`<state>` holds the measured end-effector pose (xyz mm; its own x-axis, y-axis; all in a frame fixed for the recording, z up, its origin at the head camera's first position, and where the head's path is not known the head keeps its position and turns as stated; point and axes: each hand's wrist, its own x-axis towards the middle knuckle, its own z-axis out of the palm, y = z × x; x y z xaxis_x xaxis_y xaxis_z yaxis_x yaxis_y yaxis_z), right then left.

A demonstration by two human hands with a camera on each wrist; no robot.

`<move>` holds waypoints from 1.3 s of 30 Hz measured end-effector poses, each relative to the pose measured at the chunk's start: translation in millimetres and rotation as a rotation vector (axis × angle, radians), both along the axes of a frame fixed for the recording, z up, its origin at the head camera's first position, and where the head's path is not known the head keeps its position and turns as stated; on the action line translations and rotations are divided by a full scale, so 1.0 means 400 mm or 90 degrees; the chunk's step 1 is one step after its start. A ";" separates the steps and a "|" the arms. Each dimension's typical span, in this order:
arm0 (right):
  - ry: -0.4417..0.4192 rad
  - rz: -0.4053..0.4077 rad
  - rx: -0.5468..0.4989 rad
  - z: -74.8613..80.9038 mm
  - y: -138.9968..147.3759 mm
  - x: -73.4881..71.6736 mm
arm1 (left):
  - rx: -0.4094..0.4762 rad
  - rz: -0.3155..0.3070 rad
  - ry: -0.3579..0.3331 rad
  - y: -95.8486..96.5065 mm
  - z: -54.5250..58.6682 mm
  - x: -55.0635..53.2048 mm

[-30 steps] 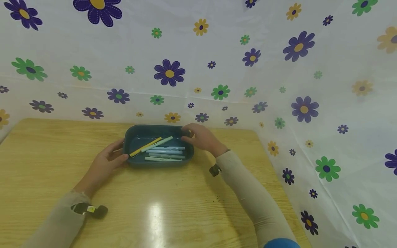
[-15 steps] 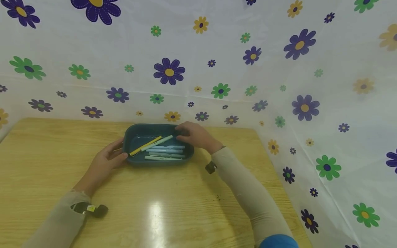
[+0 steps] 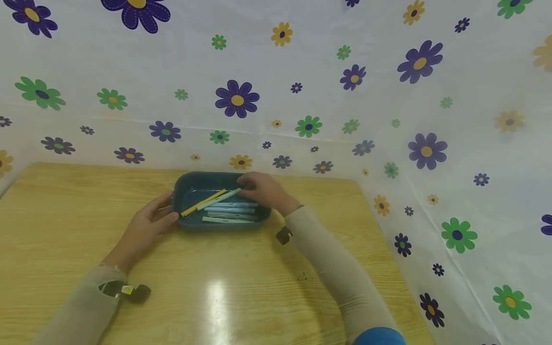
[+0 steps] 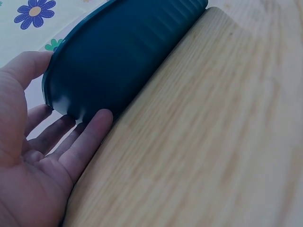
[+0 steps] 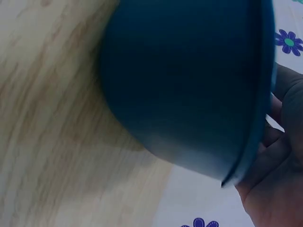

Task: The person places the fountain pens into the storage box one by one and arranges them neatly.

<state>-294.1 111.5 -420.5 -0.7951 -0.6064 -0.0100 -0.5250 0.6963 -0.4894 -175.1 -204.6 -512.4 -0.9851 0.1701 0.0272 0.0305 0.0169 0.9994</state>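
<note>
A dark teal plastic bin [image 3: 215, 227] stands on the wooden table with several pens in it. A yellow pen [image 3: 201, 204] and a pale green pen [image 3: 219, 199] lie slanted; light blue pens [image 3: 230, 210] and a pale green one [image 3: 227, 221] lie crosswise to their right. My left hand [image 3: 144, 227] touches the bin's left end, its fingers extended against the outer wall [image 4: 104, 56]. Reaching over the right end, my right hand [image 3: 269, 192] has fingertips inside, close to the slanted pale green pen's tip. In the right wrist view, the bin wall [image 5: 184, 85] hides those fingertips.
Behind and to the right of the wooden table [image 3: 241, 278] hangs a white flower-print cloth [image 3: 267, 67]. The bin sits close to the table's back edge. Small dark specks [image 3: 304, 276] mark the tabletop right of the middle.
My right hand has moved left from the bin's right rim, further over the inside, toward the slanted pens. The left hand, bin and pens stay where they were.
</note>
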 end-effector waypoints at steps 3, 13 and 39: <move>-0.004 -0.003 0.013 -0.012 -0.013 0.000 | 0.000 -0.001 -0.001 -0.001 0.000 -0.001; -0.002 0.006 0.045 -0.025 -0.043 0.008 | -0.018 0.003 0.002 -0.002 0.006 0.000; 0.081 -0.046 0.192 -0.075 -0.088 -0.015 | 0.004 0.007 0.003 0.002 0.001 -0.002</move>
